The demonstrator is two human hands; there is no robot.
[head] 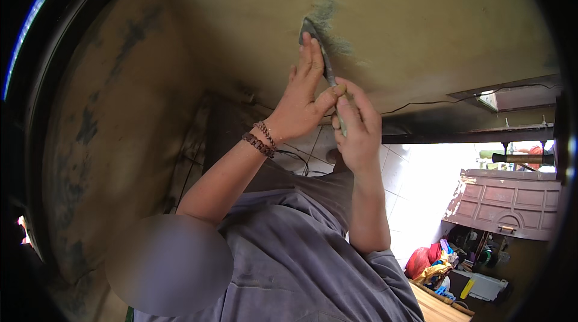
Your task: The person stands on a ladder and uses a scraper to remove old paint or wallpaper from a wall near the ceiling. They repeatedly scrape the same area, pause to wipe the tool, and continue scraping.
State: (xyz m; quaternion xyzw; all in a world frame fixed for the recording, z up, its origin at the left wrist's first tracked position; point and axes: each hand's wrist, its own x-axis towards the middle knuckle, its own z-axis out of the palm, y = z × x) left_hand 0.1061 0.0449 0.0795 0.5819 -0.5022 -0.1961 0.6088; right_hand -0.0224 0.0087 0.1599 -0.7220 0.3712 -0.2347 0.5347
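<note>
A pointed metal trowel [326, 65] lies with its blade against the painted wall [406, 28], at the edge of a rough grey patch [329, 19]. My right hand [361, 127] is closed around the trowel's pale handle. My left hand [302, 100] has its extended fingers pressed on the blade, and its thumb reaches the neck of the tool near my right fingers. Dust specks the left forearm, and two braided bracelets circle that wrist. The wall just under the blade is hidden.
A second wall with dark patches [88, 125] stands at the left. A thin black cable [415, 103] runs along the wall's lower part. White floor tiles [393, 168] lie below. At the right are a brown panelled door [510, 204], a heap of coloured cloth [429, 261] and a wooden surface [435, 301].
</note>
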